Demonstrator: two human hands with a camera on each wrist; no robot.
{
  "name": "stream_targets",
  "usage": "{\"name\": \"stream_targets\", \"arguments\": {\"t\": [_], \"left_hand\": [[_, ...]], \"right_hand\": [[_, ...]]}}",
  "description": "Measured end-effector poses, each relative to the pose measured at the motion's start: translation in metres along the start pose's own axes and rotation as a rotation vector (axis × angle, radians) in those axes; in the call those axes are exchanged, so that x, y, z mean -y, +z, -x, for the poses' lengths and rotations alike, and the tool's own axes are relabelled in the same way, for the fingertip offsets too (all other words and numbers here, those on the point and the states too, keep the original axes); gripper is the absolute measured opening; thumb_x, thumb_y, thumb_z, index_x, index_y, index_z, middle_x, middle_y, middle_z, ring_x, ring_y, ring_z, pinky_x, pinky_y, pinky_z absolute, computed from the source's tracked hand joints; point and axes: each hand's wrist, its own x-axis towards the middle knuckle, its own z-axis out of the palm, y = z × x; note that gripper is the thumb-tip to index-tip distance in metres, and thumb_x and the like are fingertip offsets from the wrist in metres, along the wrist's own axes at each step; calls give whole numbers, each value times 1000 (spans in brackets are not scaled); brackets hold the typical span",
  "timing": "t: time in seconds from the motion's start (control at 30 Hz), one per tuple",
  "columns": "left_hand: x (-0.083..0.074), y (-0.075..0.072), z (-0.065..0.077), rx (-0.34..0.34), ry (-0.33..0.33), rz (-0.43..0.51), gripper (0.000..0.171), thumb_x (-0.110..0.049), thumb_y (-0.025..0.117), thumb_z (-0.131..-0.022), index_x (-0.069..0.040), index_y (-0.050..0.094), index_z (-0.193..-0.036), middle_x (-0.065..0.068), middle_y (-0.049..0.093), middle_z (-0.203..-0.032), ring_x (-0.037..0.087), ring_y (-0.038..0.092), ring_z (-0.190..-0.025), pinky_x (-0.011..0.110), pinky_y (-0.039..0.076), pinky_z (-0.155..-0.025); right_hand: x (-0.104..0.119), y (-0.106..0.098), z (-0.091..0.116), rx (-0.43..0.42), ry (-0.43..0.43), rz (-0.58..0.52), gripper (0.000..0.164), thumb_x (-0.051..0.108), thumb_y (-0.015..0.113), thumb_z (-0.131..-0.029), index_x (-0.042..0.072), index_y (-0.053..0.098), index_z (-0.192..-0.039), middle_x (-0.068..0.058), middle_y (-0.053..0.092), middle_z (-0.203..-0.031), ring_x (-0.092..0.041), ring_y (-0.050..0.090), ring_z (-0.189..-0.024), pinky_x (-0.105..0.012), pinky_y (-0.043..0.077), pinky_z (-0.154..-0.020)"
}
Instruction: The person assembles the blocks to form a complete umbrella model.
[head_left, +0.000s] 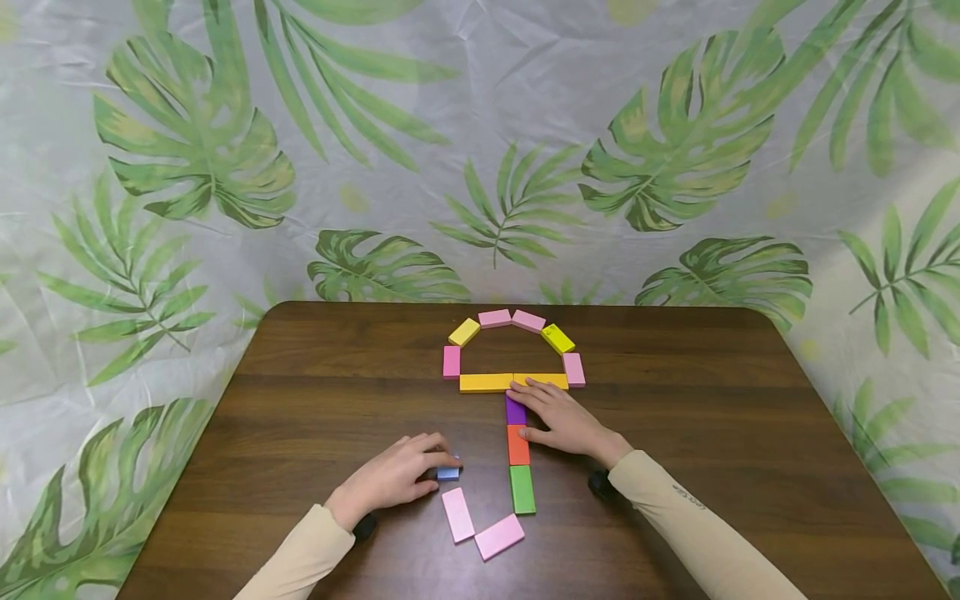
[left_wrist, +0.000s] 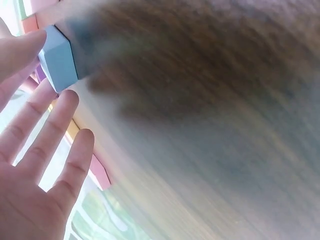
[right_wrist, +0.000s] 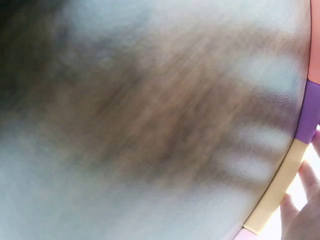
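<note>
My left hand (head_left: 401, 471) pinches a small blue block (head_left: 447, 473) by its ends, left of the column of blocks. In the left wrist view the thumb meets one end of this blue block (left_wrist: 61, 59) and fingertips the other. My right hand (head_left: 566, 419) lies over the blocks, its extended fingers on the inner ends of two orange-yellow blocks (head_left: 486, 383) laid end to end. Its thumb touches the edge of an orange-red block (head_left: 518, 446). Between them, a purple block (head_left: 515, 410) is partly covered by the hand. A green block (head_left: 522, 490) continues the column toward me.
Pink blocks (head_left: 495, 318) and yellow blocks (head_left: 558, 338) form an arch beyond the orange-yellow row. Nearer me, one pink block (head_left: 458, 515) and another pink block (head_left: 500, 537) lie angled below the column. The dark wooden table (head_left: 315, 375) ends at a leaf-patterned cloth (head_left: 397, 167).
</note>
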Motion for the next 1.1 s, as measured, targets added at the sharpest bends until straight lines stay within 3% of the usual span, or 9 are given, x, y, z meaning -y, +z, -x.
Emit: {"name": "stream_targets", "arguments": {"t": [0.8,1.1], "left_hand": [[-10,1,5,32,51,-50,30,-16,68,-89,-27,69,-117,2,53,-120,16,52,-106,39,46,-85],[-11,1,6,26,57,-52,29,-14,66,-90,-26,69,-116,2,54,-120,18,53,-110,43,47,-86]], "right_hand": [[1,0,0,-9,-4,-5,69,46,54,-93,11,35,-149,-9,31,-153,-30,20,-142,-47,14,-113],[1,0,0,-7,0,-6,69,46,54,-93,11,34,-149,-9,30,-153,-30,20,-142,-47,13,-113]]}}
